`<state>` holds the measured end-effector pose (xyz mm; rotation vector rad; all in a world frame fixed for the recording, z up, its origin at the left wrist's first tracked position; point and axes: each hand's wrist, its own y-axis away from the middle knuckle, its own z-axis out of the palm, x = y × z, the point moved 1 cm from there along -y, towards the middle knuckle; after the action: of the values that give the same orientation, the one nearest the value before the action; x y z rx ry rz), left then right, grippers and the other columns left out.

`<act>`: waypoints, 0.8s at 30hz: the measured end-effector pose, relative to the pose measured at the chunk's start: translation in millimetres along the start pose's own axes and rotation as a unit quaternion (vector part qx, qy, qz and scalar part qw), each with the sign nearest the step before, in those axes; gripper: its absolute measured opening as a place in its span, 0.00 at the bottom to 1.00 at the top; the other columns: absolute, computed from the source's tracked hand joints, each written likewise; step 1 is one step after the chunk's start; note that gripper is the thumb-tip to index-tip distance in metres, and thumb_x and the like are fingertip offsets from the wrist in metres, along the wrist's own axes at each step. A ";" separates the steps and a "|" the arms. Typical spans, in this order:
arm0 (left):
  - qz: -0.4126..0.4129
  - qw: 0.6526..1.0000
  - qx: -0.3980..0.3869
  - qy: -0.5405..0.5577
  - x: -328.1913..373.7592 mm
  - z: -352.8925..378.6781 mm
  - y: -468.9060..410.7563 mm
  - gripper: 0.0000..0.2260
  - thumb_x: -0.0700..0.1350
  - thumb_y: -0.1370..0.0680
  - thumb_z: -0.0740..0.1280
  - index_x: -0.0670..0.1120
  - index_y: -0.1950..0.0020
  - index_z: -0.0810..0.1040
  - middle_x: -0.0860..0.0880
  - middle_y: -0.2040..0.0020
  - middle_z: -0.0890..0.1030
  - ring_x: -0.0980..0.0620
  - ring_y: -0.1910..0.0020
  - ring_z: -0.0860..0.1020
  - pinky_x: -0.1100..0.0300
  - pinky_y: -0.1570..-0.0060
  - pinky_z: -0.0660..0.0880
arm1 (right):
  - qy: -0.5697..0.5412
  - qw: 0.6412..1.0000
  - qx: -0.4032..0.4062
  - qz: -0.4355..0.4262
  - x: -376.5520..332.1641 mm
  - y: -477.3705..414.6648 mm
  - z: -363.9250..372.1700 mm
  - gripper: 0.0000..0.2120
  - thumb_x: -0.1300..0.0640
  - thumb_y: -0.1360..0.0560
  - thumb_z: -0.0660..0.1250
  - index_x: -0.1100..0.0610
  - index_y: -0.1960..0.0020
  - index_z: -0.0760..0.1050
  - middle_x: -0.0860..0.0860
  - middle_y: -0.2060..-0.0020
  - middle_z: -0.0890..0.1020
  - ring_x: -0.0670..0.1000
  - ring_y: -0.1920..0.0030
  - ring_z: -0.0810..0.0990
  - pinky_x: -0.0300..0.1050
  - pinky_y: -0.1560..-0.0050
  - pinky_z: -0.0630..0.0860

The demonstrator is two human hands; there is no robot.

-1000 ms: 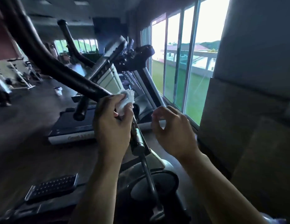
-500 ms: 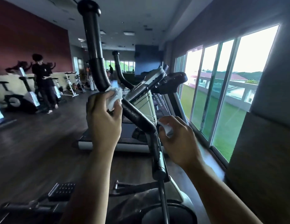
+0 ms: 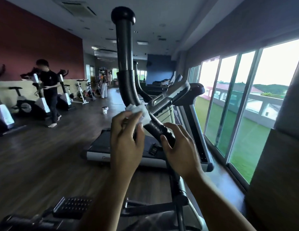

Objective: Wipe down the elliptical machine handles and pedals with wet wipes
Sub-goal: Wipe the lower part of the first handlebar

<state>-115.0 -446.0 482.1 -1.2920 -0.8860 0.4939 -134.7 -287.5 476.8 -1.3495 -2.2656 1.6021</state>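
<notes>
Pinching wet wipe (image 3: pixel 138 111) — left grip (image 3: pixel 126 140), against handle (image 3: pixel 124 70)

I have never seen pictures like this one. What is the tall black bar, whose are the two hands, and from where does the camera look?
The camera sits on a person's head and looks forward and down, so the two arms rising from below are that person's own. The room is a gym. The tall black bar is a handle of an elliptical machine, a trainer on which one stands and works arms and legs. Its studded pedal shows at the lower left. The left hand holds a white wet wipe against the handle to clean it. The right hand curves loosely about the handle lower down; whether it touches is unclear. Behind stands a treadmill, and exercise bikes line the left wall.
</notes>
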 end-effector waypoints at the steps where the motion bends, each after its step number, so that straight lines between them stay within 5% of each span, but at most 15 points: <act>1: 0.007 1.000 0.000 0.005 -3.1 0.3 2.5 0.14 0.32 0.23 0.70 0.38 0.38 0.82 0.41 0.40 0.75 0.59 0.39 0.72 0.73 0.36 0.66 | -0.008 1.000 0.006 0.002 0.5 0.1 4.3 0.15 0.54 0.23 0.67 0.50 0.36 0.75 0.46 0.44 0.80 0.51 0.47 0.80 0.46 0.48 0.76; 6: 0.036 0.998 0.043 0.018 -25.8 3.1 -43.7 0.12 0.36 0.21 0.71 0.39 0.37 0.81 0.39 0.41 0.75 0.60 0.40 0.69 0.66 0.37 0.72 | -0.048 0.997 0.051 0.025 2.9 4.6 18.5 0.15 0.58 0.25 0.69 0.49 0.40 0.75 0.43 0.49 0.79 0.48 0.50 0.80 0.45 0.50 0.76; 9: 0.045 0.996 0.069 0.025 -33.4 0.5 -71.4 0.12 0.38 0.21 0.71 0.41 0.37 0.81 0.41 0.40 0.75 0.58 0.38 0.70 0.60 0.37 0.75 | -0.060 0.994 0.092 0.019 2.5 8.7 25.7 0.16 0.62 0.25 0.71 0.49 0.40 0.76 0.42 0.49 0.79 0.44 0.48 0.79 0.36 0.47 0.73; 18: -0.056 0.995 0.008 0.085 -21.5 4.1 -2.6 0.10 0.41 0.23 0.72 0.41 0.43 0.83 0.43 0.44 0.75 0.47 0.49 0.80 0.73 0.43 0.72 | -0.080 0.986 0.143 0.002 5.0 13.8 39.3 0.16 0.59 0.24 0.67 0.50 0.37 0.76 0.35 0.45 0.76 0.38 0.43 0.76 0.27 0.44 0.68; 24: 0.007 0.999 0.050 -0.004 -25.5 -1.9 -81.4 0.10 0.41 0.21 0.71 0.42 0.41 0.82 0.43 0.41 0.77 0.59 0.39 0.70 0.72 0.36 0.66 | -0.104 0.988 0.112 0.007 11.9 13.5 36.9 0.16 0.56 0.23 0.66 0.51 0.36 0.76 0.40 0.43 0.77 0.42 0.39 0.77 0.34 0.39 0.71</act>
<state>-141.2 -485.9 552.8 -1.2058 -0.8491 0.5494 -152.1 -305.8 444.3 -1.1957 -2.1011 2.0167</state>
